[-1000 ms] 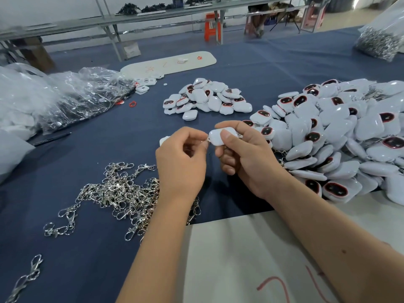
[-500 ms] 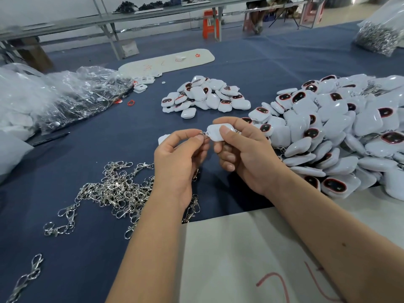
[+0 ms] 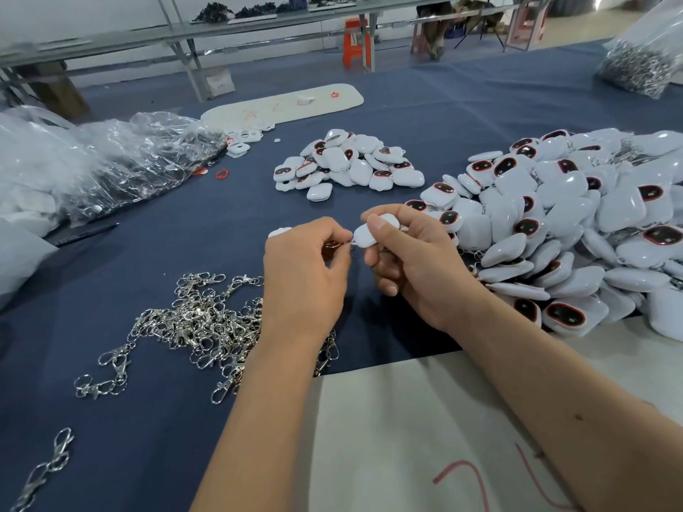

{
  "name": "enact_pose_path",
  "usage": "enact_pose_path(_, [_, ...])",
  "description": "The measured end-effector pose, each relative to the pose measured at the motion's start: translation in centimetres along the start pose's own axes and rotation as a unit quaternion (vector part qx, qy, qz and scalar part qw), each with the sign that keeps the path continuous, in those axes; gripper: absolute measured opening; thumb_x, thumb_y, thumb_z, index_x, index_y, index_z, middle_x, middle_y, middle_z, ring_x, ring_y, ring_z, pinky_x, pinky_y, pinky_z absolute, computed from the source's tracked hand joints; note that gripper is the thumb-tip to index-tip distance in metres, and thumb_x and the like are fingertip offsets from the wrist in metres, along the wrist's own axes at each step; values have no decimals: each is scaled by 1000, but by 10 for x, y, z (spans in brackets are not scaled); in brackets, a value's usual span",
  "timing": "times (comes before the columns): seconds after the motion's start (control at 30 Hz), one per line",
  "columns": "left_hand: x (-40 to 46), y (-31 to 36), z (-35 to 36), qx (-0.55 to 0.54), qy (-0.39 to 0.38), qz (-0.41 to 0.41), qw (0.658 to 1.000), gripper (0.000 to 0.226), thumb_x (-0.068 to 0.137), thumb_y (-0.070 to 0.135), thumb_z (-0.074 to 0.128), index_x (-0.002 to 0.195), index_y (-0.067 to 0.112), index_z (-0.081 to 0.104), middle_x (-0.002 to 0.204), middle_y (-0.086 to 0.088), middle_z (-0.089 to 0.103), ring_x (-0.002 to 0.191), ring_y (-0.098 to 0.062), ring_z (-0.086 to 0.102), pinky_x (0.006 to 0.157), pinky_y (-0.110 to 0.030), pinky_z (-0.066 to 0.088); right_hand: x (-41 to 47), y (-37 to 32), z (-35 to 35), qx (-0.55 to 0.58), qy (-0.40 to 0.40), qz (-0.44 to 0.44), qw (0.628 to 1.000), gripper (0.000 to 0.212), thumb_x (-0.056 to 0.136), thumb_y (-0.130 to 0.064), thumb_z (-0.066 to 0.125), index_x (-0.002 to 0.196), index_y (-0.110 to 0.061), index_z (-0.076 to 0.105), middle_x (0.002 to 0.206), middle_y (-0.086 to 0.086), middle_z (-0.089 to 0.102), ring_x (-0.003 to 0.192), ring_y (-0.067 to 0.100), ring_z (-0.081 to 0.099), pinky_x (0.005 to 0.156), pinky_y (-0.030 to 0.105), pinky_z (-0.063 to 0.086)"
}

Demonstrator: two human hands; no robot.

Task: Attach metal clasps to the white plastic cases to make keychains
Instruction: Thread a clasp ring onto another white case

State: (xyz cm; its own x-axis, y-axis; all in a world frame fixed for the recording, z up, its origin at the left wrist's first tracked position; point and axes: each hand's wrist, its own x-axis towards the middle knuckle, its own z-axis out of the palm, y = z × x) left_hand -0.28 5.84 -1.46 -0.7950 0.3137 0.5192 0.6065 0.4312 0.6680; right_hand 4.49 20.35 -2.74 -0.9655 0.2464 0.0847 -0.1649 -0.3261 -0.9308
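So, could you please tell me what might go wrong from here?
The left hand pinches a small metal clasp at the white plastic case in the right hand; the clasp could slip out. It might drop into the tangled heap of silver clasps below and be hard to find.

Landmark: blue tablecloth (image 3: 462, 116).
Near edge: white board (image 3: 399, 430), red marks.
Far middle: white oval board (image 3: 284, 105).
Left edge: crumpled clear plastic bags (image 3: 122, 157).
Beyond far edge: orange stool (image 3: 354, 42).
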Motion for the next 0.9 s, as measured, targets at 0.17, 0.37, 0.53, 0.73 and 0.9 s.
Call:
enact_pose_path(0.17, [0, -2, -2, 35, -25, 13, 999, 15, 89, 9, 71, 88, 22, 78, 78, 6, 73, 80, -26, 67, 74, -44, 55, -2, 4, 4, -69, 14, -36, 997, 6, 103, -17, 63, 106, -12, 61, 65, 12, 60, 44, 15, 36, 40, 25, 41])
enact_pose_path(0.37, [-1, 0, -3, 39, -35, 26, 998, 18, 89, 3, 70, 90, 17, 81, 81, 4, 75, 79, -28, 68, 88, -52, 52, -2, 4, 4, -73, 32, -38, 996, 13, 102, -17, 65, 110, -8, 60, 65, 12, 60, 44, 16, 36, 40, 25, 42])
enact_pose_path(0.53, [-1, -1, -2, 88, -29, 44, 995, 21, 84, -2, 70, 87, 17, 79, 76, 5, 73, 73, -23, 65, 83, -48, 54, 0, 7, 6, -117, 22, -50, 992, 19, 103, -15, 63, 116, -4, 56, 66, 11, 61, 43, 17, 37, 41, 28, 45])
enact_pose_path(0.73, [0, 0, 5, -211, 68, -171, 960, 20, 82, 0, 78, 88, 18, 76, 80, 0, 77, 74, -10, 71, 72, -24, 57, -1, 3, 3, -21, -6, -37, 999, 20, 106, -13, 56, 124, -5, 58, 69, 8, 63, 46, 11, 40, 41, 24, 42])
enact_pose_path(0.9, [1, -1, 0, -402, 42, -254, 879, 20, 85, -8, 73, 92, 10, 75, 79, -4, 76, 74, -11, 69, 71, -23, 54, 1, 0, 0, 39, -11, -14, 999, 23, 107, -14, 53, 128, -4, 57, 70, 7, 63, 46, 9, 39, 41, 22, 40])
